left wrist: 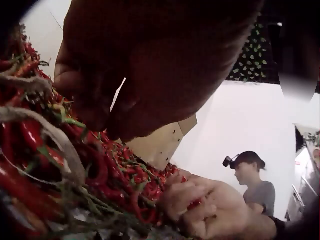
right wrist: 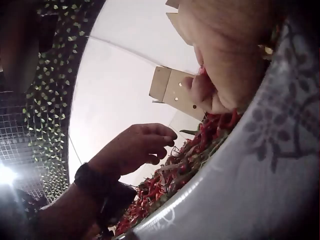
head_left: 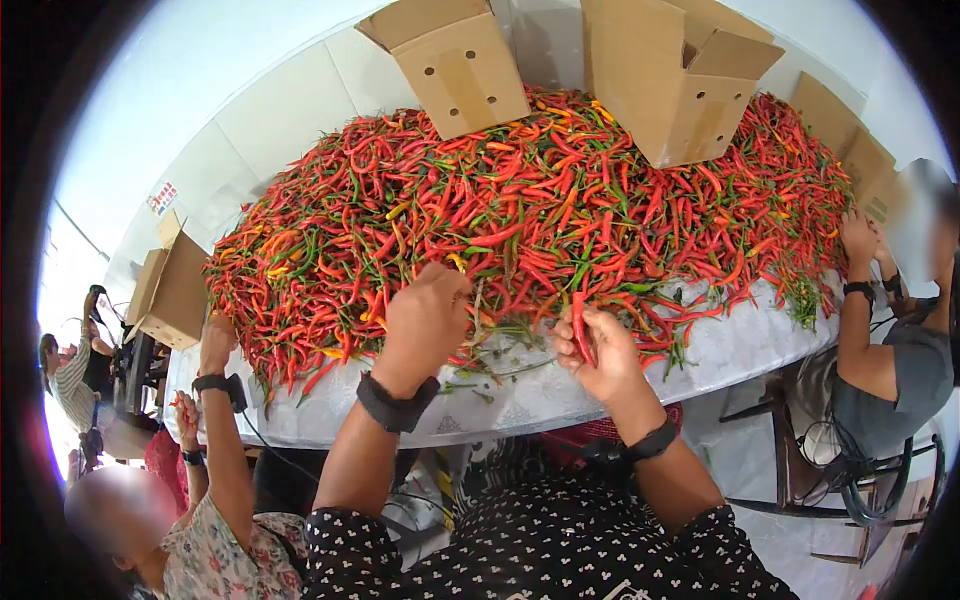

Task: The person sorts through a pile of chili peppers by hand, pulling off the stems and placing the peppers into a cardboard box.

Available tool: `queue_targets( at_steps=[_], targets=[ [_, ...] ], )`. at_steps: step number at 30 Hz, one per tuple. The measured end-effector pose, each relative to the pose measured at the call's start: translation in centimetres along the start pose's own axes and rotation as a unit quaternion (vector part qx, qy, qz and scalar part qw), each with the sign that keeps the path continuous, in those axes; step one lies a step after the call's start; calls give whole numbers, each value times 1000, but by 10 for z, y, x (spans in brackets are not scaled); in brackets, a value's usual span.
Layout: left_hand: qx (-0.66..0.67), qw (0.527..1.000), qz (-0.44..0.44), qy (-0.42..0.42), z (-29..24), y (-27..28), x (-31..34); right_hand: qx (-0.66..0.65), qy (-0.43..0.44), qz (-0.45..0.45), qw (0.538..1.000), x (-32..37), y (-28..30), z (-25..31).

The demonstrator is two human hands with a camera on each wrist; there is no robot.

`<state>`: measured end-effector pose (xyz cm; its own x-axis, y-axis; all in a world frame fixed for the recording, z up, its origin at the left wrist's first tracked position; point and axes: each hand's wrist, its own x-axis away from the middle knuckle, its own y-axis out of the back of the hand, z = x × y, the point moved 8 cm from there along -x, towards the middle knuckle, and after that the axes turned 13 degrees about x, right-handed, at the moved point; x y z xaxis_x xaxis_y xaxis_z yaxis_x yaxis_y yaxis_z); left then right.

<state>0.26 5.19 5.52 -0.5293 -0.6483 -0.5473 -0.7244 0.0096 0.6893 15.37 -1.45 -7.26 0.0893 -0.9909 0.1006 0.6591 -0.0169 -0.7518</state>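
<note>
My right hand (head_left: 605, 358) pinches a red chili pepper (head_left: 579, 322) upright between thumb and fingers, just over the near edge of the heap. Bits of red show among this hand's (left wrist: 215, 207) curled fingers in the left wrist view. My left hand (head_left: 425, 325) hovers over the front of the chili heap (head_left: 520, 220), back of the hand up, fingers bent loosely downward. From the right wrist view, the left hand (right wrist: 137, 150) shows nothing between its fingers. A pale dry stem (head_left: 478, 297) lies close by its fingertips.
Two cardboard boxes (head_left: 462, 85) (head_left: 690, 90) stand on the heap's back. Loose green stems (head_left: 482, 396) lie on the patterned, covered table (head_left: 400, 425). A person's hand (head_left: 217, 343) reaches in at left; another person's hands (head_left: 858, 240) are at right. A third box (head_left: 172, 295) stands far left.
</note>
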Motion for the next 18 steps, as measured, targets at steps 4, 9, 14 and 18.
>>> queue_targets(
  at_steps=[4, 9, 14, 18],
  targets=[
    [-7, 996, 90, -3, -12, -38, -7, -11, 24, -46, 999, -6, 5, 11],
    [-113, 986, 119, 9, -13, -64, -13, -30, 37, -37, 998, -9, 9, 10],
    [35, 996, 76, 4, -11, -46, -2, 167, 29, -83, 982, -1, -1, 11],
    [90, 992, 20, 85, -22, -27, 21, 249, -11, -70, 966, -1, -10, 1]
  ],
)
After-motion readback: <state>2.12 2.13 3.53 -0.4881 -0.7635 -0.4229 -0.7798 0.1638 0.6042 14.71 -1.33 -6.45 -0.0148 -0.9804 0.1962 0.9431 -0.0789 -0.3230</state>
